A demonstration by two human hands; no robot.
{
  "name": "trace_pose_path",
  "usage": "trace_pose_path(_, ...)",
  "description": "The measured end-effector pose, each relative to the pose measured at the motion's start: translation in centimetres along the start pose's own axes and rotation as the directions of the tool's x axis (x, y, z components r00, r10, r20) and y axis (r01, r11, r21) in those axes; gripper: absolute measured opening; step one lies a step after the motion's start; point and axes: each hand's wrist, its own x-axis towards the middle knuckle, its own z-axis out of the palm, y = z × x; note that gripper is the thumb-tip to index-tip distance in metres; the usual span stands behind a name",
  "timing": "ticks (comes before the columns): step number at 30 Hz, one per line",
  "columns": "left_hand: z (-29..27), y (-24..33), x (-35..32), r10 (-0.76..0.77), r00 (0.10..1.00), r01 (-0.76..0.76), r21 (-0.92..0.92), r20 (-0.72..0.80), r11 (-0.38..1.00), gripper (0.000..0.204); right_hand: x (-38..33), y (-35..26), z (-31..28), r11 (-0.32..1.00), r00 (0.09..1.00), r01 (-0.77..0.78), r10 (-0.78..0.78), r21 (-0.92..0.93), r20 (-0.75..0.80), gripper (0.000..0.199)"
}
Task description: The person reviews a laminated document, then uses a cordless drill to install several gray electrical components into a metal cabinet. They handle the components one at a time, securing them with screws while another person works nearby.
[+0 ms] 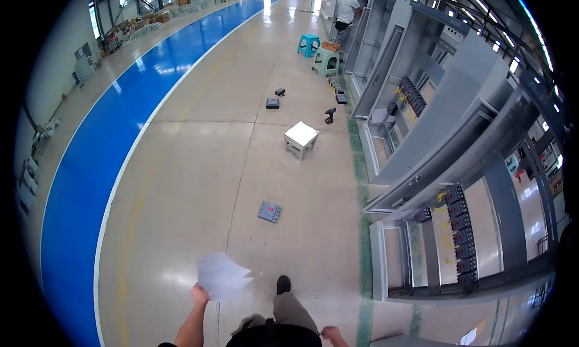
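Observation:
In my left hand [200, 294] are white paper sheets [222, 277], pinched at their lower left edge and fanned out over the floor. Low beside my leg hangs my right hand [331, 333], small and blurred, its fingers not clear; no held thing shows there. Ahead of the papers a grey circuit breaker [269, 212] with a red mark lies on the floor. Farther on stands a small stool [301, 136] with a white top.
Open grey cabinets [416, 190] line the right, with a row of breakers [461, 235] inside the nearest. A cordless drill [329, 114], another breaker [272, 103] and a blue stool [308, 44] stand farther off. One person [346, 15] is at a far cabinet. A blue lane [120, 130] runs left.

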Motion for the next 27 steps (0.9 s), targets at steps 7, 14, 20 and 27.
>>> trace_pose_path(7,-3.7,1.1,11.0,-0.628,0.774,0.586,-0.457,0.075,0.669,0.028,29.9,-28.5,-28.2,0.966,0.957,-0.060,0.127,0.251,-0.261,0.021)
trace_pose_path(14,-1.3,14.5,38.3,-0.519,0.846,0.434,-0.721,0.121,0.540,0.022,51.3,-56.6,-42.1,0.778,0.967,0.181,-0.031,0.601,-0.252,0.027)
trace_pose_path(20,1.8,43.0,67.0,0.085,0.901,0.278,-0.717,0.425,0.639,0.023,58.7,-68.1,-49.2,0.681,0.996,-0.014,0.075,0.732,-0.050,0.036)
trace_pose_path(27,5.0,71.1,86.1,0.400,0.639,0.318,-0.700,0.657,0.640,0.028,71.4,-82.1,-64.5,-0.047,0.981,0.118,-0.148,0.992,-0.124,0.060)
